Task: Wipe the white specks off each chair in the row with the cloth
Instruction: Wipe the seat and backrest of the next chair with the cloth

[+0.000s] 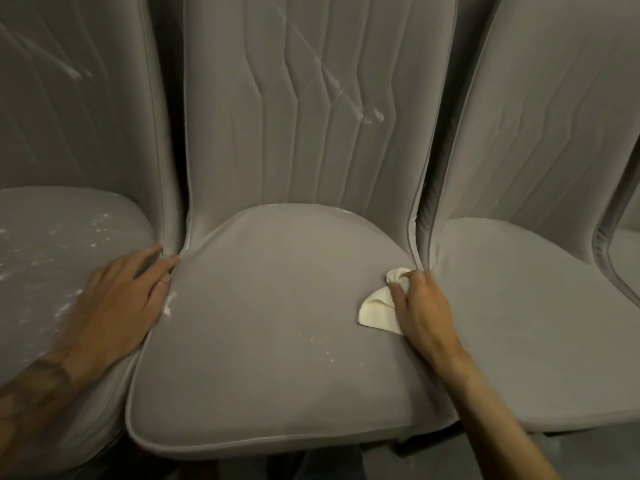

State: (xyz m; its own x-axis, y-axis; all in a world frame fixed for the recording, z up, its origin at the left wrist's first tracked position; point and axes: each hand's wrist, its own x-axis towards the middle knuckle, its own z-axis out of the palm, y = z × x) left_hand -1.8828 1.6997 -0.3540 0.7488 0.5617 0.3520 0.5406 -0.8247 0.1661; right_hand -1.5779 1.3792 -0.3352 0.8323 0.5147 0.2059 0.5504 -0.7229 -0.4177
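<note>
Three grey padded chairs stand side by side. On the middle chair's seat (270, 306) my right hand (420, 306) holds a crumpled cream cloth (375, 311) at the seat's right edge. White specks (320, 348) lie near the seat's front, a white smear (169, 303) at its left edge, and white streaks (372, 116) mark its backrest. My left hand (121, 299) lies flat, fingers spread, on the gap between the left chair's seat (52, 258) and the middle one. The left seat is heavily speckled white. The right chair's seat (540, 323) looks free of specks.
The left chair's backrest (74, 74) carries a white streak. A fourth chair's edge (623, 244) shows at the far right. Dark floor (588, 455) lies below the seats' front edges.
</note>
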